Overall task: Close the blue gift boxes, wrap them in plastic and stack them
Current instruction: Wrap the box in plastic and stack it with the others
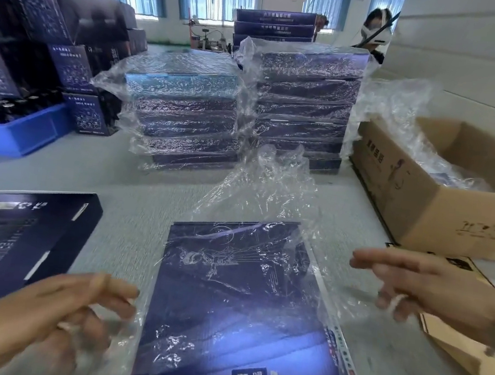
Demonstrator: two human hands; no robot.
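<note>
A blue gift box [227, 302] lies shut in front of me on the table, inside a clear plastic bag [270, 196] whose loose open end stands crumpled beyond the box. My left hand [71, 315] is at the bag's left edge with curled fingers in the film, though it is blurred. My right hand [432, 288] hovers at the bag's right edge, fingers mostly straight and pointing left. Another blue gift box [18, 238], bare of plastic, lies at the left. Behind them stand two stacks of wrapped boxes, a lower left stack [186, 118] and a taller right stack [305, 101].
An open cardboard carton [423, 207] with clear bags stands at the right, with flat brown card [456, 350] under my right wrist. A blue bin [21, 133] and dark cartons [74, 69] fill the left back. Another person [375, 32] stands far behind the stacks.
</note>
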